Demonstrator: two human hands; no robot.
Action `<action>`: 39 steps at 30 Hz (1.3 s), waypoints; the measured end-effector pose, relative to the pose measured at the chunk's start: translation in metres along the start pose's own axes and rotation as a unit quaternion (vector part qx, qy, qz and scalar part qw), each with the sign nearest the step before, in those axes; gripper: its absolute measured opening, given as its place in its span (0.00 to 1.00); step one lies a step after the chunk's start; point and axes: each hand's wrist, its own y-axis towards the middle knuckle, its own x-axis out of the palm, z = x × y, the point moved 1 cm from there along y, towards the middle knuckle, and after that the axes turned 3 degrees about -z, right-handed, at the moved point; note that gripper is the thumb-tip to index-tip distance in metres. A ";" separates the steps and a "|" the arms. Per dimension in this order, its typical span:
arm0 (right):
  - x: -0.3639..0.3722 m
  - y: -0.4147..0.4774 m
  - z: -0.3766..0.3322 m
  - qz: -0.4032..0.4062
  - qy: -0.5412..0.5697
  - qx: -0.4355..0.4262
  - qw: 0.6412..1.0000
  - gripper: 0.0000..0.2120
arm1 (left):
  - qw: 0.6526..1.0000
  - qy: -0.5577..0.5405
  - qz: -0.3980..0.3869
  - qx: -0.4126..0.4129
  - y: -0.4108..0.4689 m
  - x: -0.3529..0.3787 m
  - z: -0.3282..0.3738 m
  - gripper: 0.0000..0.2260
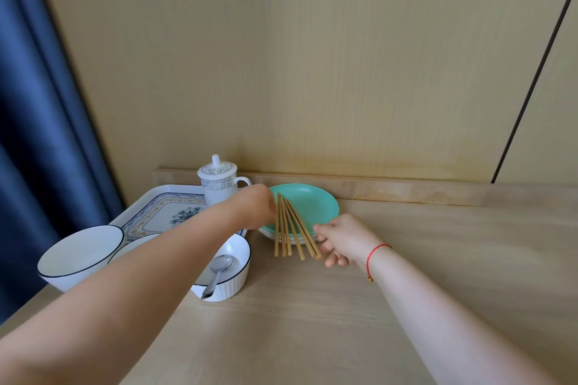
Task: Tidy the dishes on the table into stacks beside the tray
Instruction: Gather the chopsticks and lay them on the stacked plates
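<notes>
Left hand (255, 206) grips the gathered upper ends of the fanned wooden chopsticks (289, 228). Right hand (342, 242), fingers curled, pinches the lower end of the outermost stick. Between and behind the hands sits a plate stack (312, 203), teal on top. Left of the left hand is a patterned tray (162, 209) bearing a lidded mug (217, 181). Beneath its forearm is a white bowl (239, 256) holding a spoon (219, 269).

Your left hand (255, 206) grips the top ends of the chopsticks (289, 228) and your right hand (341, 239) pinches the bottom ends, so they fan out over the teal plate (312, 201) topping a stack on the table (438, 259). The tray (162, 200) on the left carries a lidded mug (217, 183), and a spoon (219, 267) sits in the ribbed bowl (240, 272) at its near corner
</notes>
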 end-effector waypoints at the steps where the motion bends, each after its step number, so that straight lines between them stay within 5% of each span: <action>1: 0.000 -0.003 0.000 -0.023 0.021 0.015 0.999 0.16 | 0.999 0.031 0.010 0.025 -0.004 -0.001 0.002 0.13; 5: 0.004 -0.011 0.001 -0.120 0.117 0.049 0.985 0.18 | 0.985 0.134 -0.065 0.085 -0.020 0.003 0.009 0.29; 12: 0.017 -0.014 -0.003 -0.178 0.242 0.061 0.952 0.08 | 0.977 0.161 -0.125 0.068 -0.029 0.017 0.012 0.22; 28: 0.025 -0.011 -0.005 -0.121 0.248 0.053 0.960 0.05 | 0.974 0.160 -0.153 0.050 -0.041 0.021 0.027 0.21; 39: 0.025 -0.014 -0.004 -0.140 0.239 0.045 0.960 0.11 | 0.985 0.127 -0.092 0.077 -0.046 0.025 0.029 0.25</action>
